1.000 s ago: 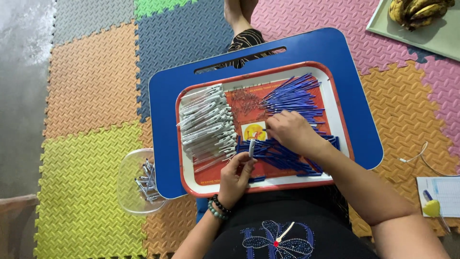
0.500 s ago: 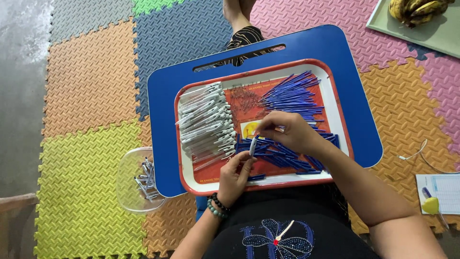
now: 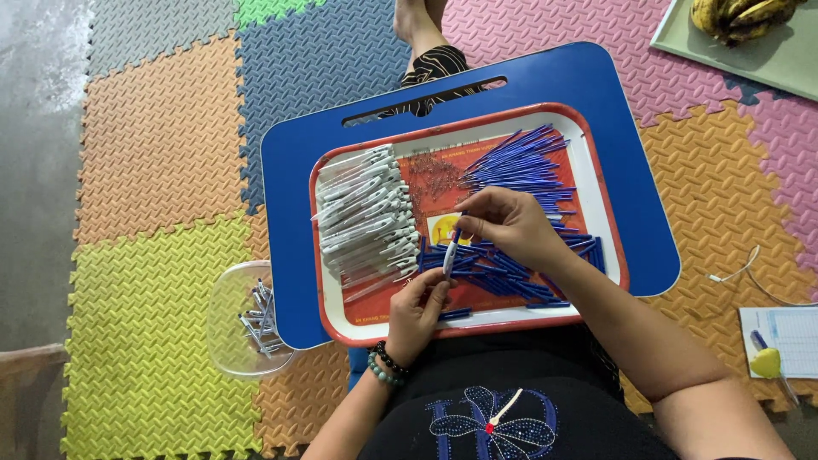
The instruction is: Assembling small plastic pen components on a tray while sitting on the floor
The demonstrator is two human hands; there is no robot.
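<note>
Single head-worn view, looking steeply down from close above onto lap tray (image 3: 334, 315), both hands and surrounding floor mats (image 3: 153, 145).

**Tray on the lap desk**

The tray (image 3: 334, 324) lies on the lap desk (image 3: 630, 170). In it, pen barrels (image 3: 366, 213) lie left, refills (image 3: 520, 158) right and nearer the person. A bowl (image 3: 230, 298) sits left of the desk; bananas (image 3: 741, 15) far right.

The left hand (image 3: 417, 311) reaches up from the near edge, wrist bent, its grip pinched shut at the fingertips. The right hand (image 3: 511, 226) comes in from the near right, forearm angled left, fingers curled with the tips pinched together.
</note>
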